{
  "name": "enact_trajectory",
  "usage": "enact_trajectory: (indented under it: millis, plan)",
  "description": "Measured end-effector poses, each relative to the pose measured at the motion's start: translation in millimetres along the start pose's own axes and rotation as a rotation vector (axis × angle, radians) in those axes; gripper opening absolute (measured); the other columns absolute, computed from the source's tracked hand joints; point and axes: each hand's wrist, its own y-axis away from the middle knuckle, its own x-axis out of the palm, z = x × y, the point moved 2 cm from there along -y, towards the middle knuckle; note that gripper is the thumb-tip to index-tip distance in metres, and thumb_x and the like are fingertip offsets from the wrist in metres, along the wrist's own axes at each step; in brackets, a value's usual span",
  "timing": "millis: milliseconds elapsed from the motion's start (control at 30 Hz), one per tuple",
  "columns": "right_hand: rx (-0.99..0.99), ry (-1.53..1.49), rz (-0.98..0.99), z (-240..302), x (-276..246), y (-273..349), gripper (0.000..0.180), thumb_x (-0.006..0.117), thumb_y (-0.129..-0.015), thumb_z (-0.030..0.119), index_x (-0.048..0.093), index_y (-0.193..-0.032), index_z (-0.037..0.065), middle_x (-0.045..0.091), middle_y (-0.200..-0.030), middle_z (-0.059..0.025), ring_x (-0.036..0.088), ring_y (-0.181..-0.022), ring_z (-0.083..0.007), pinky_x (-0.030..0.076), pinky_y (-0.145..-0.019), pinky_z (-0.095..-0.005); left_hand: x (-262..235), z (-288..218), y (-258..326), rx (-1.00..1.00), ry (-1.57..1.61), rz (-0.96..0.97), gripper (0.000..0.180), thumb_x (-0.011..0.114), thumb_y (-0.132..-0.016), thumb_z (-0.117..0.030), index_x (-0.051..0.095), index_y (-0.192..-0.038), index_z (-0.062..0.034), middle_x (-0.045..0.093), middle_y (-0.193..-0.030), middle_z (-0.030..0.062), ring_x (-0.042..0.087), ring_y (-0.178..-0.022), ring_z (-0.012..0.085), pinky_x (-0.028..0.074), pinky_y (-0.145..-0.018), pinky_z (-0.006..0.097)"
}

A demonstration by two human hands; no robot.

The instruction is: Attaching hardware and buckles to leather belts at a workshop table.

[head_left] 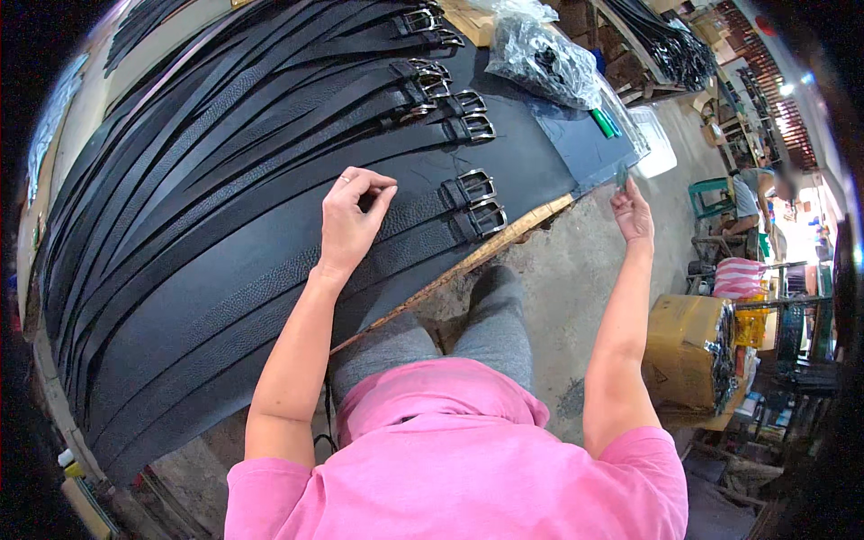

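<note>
Several black leather belts (225, 117) with metal buckles lie side by side across a dark work table (531, 148). Two of them, the nearest pair, end in silver buckles (487, 219) close to the table's front edge. My left hand (353, 216) is above this pair, its thumb and index finger closed in a pinch; whatever may be between them is too small to make out. Off the table's right end, my right hand (633, 216) has its fingers closed round a small, slim greenish object (621, 176), whose kind I cannot tell.
A clear plastic bag (544, 63) of dark pieces sits at the table's far right, near a green item (605, 123). A white tub (655, 144) stands beyond. To my right are a cardboard box (686, 346) and a green stool (709, 196); a person (749, 198) sits farther off.
</note>
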Motion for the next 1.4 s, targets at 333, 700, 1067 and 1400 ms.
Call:
enact_trajectory:
  millis: [333,700,1067,1400]
  plan:
    - [-0.033,0.038,0.198,2,19,29,0.032,0.063,-0.091,0.011,0.056,-0.120,0.001,0.059,-0.095,-0.0049,0.055,-0.083,-0.0147,0.043,-0.073,-0.0265,5,-3,-18,0.287,-0.387,0.032,0.012,0.068,-0.077,-0.009,0.070,-0.087,-0.0025,0.067,-0.092,0.0132,0.062,-0.095,0.0280,0.046,-0.088,0.039]
    - [0.084,-0.073,0.055,-53,-15,106,0.030,0.056,-0.095,0.014,0.057,-0.122,-0.001,0.063,-0.112,-0.0110,0.060,-0.102,-0.0181,0.050,-0.079,-0.0282,94,34,-61,0.314,-0.390,-0.117,0.020,0.073,-0.073,-0.019,0.070,-0.091,-0.0129,0.056,-0.100,0.0056,0.049,-0.104,0.0259,0.037,-0.090,0.040]
    - [-0.007,-0.088,0.092,-60,47,91,0.026,0.062,-0.093,0.021,0.060,-0.111,0.003,0.065,-0.103,-0.0061,0.063,-0.086,-0.0158,0.051,-0.071,-0.0265,105,27,-66,0.400,-0.536,-0.143,0.014,0.071,-0.073,-0.024,0.069,-0.072,-0.0097,0.059,-0.099,0.0076,0.052,-0.104,0.0254,0.041,-0.088,0.039]
    - [0.003,-0.044,0.220,-111,141,62,0.031,0.054,-0.097,0.023,0.059,-0.112,-0.003,0.064,-0.107,-0.0146,0.060,-0.103,-0.0267,0.045,-0.095,-0.0366,107,24,-65,0.430,-0.616,-0.151,0.014,0.070,-0.074,-0.024,0.065,-0.080,-0.0129,0.059,-0.097,0.0078,0.052,-0.102,0.0254,0.043,-0.086,0.041]
